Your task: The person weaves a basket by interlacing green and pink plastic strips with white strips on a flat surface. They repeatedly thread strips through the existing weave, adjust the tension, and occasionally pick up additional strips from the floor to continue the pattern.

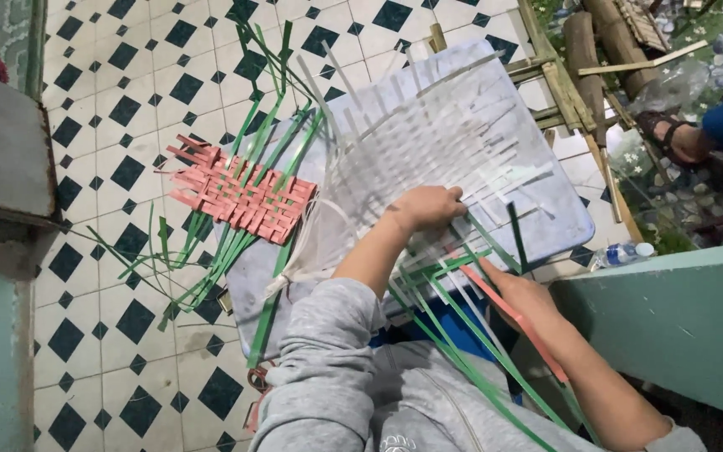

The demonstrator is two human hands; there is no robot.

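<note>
Head view, looking straight down: your left hand (428, 205) is curled, knuckles up, pressing on the near edge of the white woven mat (428, 142), which lies spread on the pale blue board (558, 213). Your right hand (522, 293) sits just off the mat's near corner, fingers closed along a pink strip (512, 316), with loose green strips (462, 322) fanning from the mat's edge towards your lap. Whether the thumb pinches that strip underneath, I cannot tell.

These strips look thin, flat and light, and probably springy and slick, so I'd judge they will slide out of the weave if you let go. Take a strip close to where it enters the mat, flat between finger and thumb, not by its free end, which would flop. The mat itself seems limp. Pinning it with the palm holds it better than lifting it.

To the left of the white mat, touching the board's far-left edge, lies a small pink-and-green woven piece (240, 197), with long green tails trailing onto the tiled floor (127, 109). Right of the mat, well apart, another person's sandalled foot (671, 138) rests among pebbles.
</note>
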